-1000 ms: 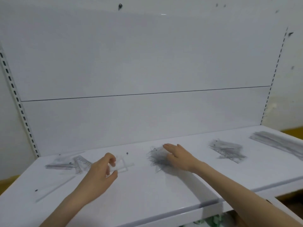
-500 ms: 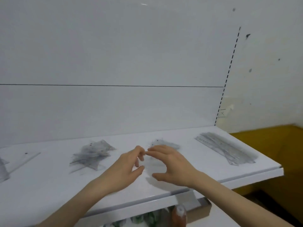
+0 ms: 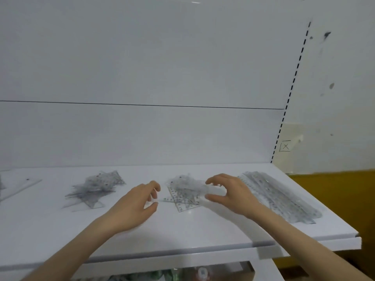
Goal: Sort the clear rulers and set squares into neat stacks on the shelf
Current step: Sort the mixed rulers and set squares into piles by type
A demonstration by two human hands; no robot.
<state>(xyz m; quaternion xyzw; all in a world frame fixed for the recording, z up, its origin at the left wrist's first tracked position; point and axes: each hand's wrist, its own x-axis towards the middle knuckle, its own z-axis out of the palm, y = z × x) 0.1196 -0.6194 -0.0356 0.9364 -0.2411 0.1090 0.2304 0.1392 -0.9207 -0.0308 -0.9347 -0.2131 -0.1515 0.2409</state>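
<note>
hands apart over the middle pile

since half a second ago the hands have drawn apart: the fingertips met in front of the middle pile then, now there is a gap between them. right hand [image 3: 229, 192] sits over the right edge of the middle pile [image 3: 182, 192], thumb below and fingers curled above a clear plastic piece [image 3: 213, 190]. the piece is flat and blurred, long axis running left-right, free end toward the pile. left hand [image 3: 138, 202] is just left of the pile, fingers bent toward the thumb; cannot tell whether it pinches anything. middle pile: thin transparent set squares with printed scales, corners fanned out, lying flat on the glossy white shelf [image 3: 182, 228]. left pile [image 3: 95, 187] is similar, spiky in outline, well apart. long rulers [image 3: 280, 197] are stacked at the right end, long axis running back-left to front-right.
</note>
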